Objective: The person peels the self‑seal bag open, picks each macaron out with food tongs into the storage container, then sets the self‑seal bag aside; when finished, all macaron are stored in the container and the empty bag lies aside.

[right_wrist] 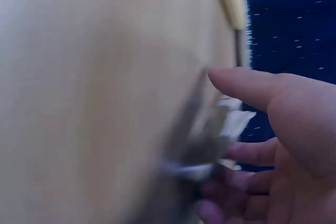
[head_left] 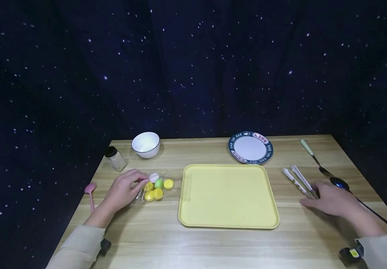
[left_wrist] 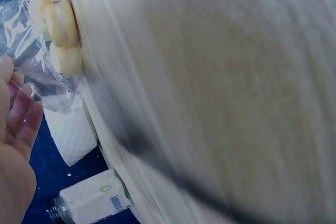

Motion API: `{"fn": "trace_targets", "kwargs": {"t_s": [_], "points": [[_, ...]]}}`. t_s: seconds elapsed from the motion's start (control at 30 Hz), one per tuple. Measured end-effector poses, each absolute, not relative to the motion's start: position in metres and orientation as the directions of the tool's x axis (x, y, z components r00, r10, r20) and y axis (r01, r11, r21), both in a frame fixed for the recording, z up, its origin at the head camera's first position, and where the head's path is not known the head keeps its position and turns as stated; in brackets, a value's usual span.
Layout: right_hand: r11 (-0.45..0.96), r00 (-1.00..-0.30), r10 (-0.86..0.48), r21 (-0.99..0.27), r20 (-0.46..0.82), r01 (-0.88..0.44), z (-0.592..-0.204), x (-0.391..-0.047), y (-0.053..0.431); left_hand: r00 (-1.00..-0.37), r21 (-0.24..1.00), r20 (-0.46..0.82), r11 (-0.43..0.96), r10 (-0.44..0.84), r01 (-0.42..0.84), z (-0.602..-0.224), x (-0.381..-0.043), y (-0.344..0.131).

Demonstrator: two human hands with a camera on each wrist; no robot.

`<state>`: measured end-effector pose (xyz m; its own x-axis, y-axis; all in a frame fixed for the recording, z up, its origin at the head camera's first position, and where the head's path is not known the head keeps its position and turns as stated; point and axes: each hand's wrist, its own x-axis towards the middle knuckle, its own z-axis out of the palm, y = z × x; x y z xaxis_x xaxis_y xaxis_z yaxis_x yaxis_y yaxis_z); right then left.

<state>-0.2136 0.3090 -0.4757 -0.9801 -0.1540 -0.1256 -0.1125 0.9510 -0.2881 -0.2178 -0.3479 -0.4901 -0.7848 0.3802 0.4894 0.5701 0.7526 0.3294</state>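
My left hand pinches the edge of a clear plastic bag between thumb and fingers. Inside are several round macarons, yellow, green and whitish, lying on the table left of a yellow tray. On the right side, my right hand is at the near ends of two slim white wrapped sticks, which lie side by side. Its thumb stands apart from the fingers, with a gap between them in the right wrist view, where the sticks are blurred.
A white bowl and a black-lidded jar stand at the back left; a pink spoon lies below them. A blue-rimmed plate is behind the tray. A green-handled fork and a long dark spoon lie along the right.
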Motion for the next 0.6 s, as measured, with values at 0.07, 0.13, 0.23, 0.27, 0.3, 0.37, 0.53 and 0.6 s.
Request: {"fn": "trace_targets", "kwargs": {"t_s": [0.07,0.13,0.23,0.27,0.3,0.37,0.53,0.6], "points": [[0.946,-0.978,-0.171,-0.299,-0.122,-0.128,-0.486,-0.206,0.313,-0.787,0.331,0.487,0.754,0.378,0.567,-0.49,-0.217,-0.347],[0.939,-0.979,-0.18,-0.312,-0.093,-0.143,-0.491,-0.202,0.314,-0.788,0.33,0.487,0.756,0.377,0.565,-0.489,-0.217,-0.346],[0.921,-0.979,-0.189,-0.359,-0.077,-0.149,-0.494,-0.199,0.315,-0.795,0.328,0.482,0.766,0.367,0.553,-0.488,-0.216,-0.346],[0.913,-0.979,-0.184,-0.385,-0.089,-0.137,-0.494,-0.198,0.315,-0.797,0.329,0.481,0.767,0.366,0.551,-0.488,-0.216,-0.347],[0.903,-0.979,-0.18,-0.411,-0.099,-0.125,-0.494,-0.198,0.315,-0.798,0.329,0.479,0.768,0.366,0.55,-0.488,-0.216,-0.347],[0.881,-0.978,-0.17,-0.464,-0.122,-0.095,-0.493,-0.198,0.316,-0.801,0.33,0.475,0.77,0.365,0.547,-0.489,-0.216,-0.347],[0.834,-0.984,-0.165,-0.542,-0.074,-0.099,-0.485,-0.203,0.311,-0.801,0.324,0.476,0.774,0.364,0.544,-0.488,-0.215,-0.346],[0.833,-0.985,-0.167,-0.54,-0.037,-0.121,-0.48,-0.205,0.303,-0.801,0.323,0.475,0.774,0.364,0.544,-0.488,-0.215,-0.345]]}}
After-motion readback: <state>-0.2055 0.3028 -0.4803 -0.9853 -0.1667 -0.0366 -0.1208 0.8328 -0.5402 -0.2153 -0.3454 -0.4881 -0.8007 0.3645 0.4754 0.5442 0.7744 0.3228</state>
